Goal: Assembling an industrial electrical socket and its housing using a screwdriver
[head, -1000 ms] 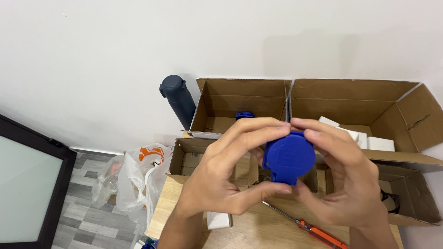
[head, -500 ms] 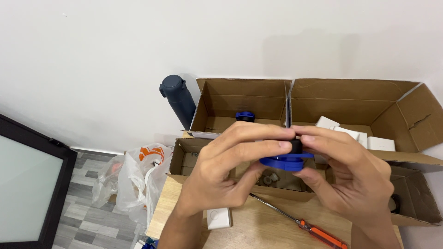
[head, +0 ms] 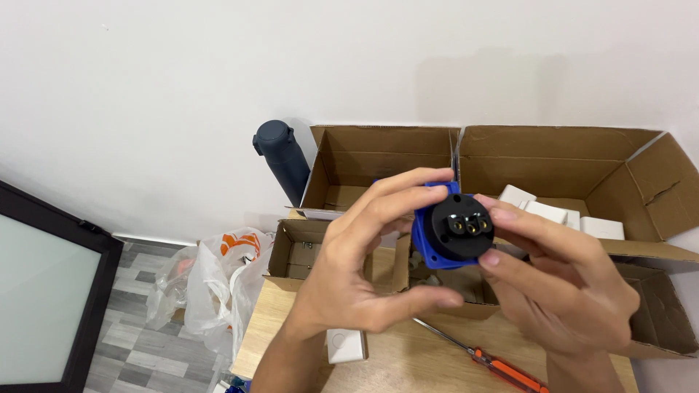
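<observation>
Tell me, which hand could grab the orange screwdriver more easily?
Probably the right hand: the screwdriver lies just below it on the table. The left hand is farther off, and both grip the blue socket.

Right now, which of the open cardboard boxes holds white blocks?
The big box at the back right: white blocks lie inside it. The back box beside the dark bottle shows only bare cardboard.

One head-worn camera looks down, close over the wooden table (head: 437, 356) against the white wall (head: 218, 87).
</observation>
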